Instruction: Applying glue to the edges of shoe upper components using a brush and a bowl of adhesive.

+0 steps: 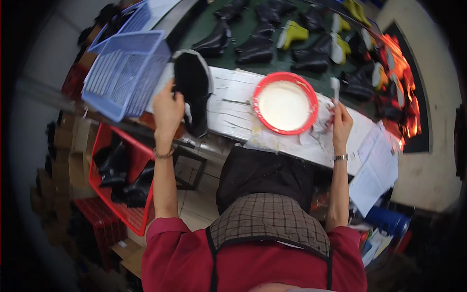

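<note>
Left hand [168,113] grips a black boot [192,92]; right hand [340,121] pinches a white brush [335,87] just beside the red bowl [286,103] on the surface [228,117].

One red bowl [285,102], two blue baskets [127,73], two red crates [127,177]

Left hand [168,111] grips a black boot upper [192,92] sole-side up over the white bench [233,117]. Right hand [340,121] holds a small brush [335,87] just beside the red bowl [286,102] of white paste. Blue basket [127,70] sits left.
</note>
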A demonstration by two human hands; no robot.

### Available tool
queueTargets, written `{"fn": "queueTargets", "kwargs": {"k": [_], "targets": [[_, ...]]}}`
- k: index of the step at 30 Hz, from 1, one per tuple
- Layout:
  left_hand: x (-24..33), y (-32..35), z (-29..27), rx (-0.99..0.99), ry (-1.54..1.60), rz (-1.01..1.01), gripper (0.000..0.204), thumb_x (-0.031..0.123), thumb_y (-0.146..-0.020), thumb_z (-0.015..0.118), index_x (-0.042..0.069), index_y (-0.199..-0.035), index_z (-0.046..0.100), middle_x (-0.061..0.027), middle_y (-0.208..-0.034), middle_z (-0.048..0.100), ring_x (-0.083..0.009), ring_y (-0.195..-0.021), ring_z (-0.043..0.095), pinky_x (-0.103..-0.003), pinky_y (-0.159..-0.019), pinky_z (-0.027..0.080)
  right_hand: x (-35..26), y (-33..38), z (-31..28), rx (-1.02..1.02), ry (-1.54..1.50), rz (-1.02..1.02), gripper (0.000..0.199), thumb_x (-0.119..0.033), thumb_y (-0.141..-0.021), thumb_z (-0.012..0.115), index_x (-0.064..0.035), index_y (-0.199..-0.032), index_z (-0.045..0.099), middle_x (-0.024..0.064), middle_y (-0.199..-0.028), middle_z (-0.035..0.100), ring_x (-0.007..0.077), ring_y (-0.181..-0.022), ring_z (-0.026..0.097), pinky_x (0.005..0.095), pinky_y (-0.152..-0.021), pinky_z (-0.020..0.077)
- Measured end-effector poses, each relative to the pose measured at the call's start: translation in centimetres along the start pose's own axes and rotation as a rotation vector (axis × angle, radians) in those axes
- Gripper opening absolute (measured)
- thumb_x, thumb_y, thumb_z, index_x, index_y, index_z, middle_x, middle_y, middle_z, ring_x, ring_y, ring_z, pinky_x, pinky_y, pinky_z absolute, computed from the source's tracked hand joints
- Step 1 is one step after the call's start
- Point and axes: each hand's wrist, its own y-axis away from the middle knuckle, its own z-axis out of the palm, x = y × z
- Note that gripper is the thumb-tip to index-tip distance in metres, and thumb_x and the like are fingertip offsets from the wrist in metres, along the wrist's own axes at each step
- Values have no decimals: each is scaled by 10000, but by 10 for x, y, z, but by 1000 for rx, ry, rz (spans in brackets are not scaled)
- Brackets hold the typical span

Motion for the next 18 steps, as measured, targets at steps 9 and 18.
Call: {"fn": "queueTargets", "kwargs": {"k": [9,18], "targets": [[0,-36,132,-446,95,134,1103,379,-711,836,74,-1591,246,-316,-1253,622,-432,-1201,607,-478,-1003,496,-98,22,1,-302,867,-302,164,-214,-900,717,-119,-1014,787,45,-848,658,222,-749,654,348,-659,498],[58,-21,40,-478,472,64,397,87,-753,808,-25,-1122,715,-148,-993,767,-272,-892,731,-352,-837,568,-100,41,7,-437,940,-372,164,-254,-880,729,-124,-953,796,52,-841,675,247,-759,671,381,-673,511]]}}
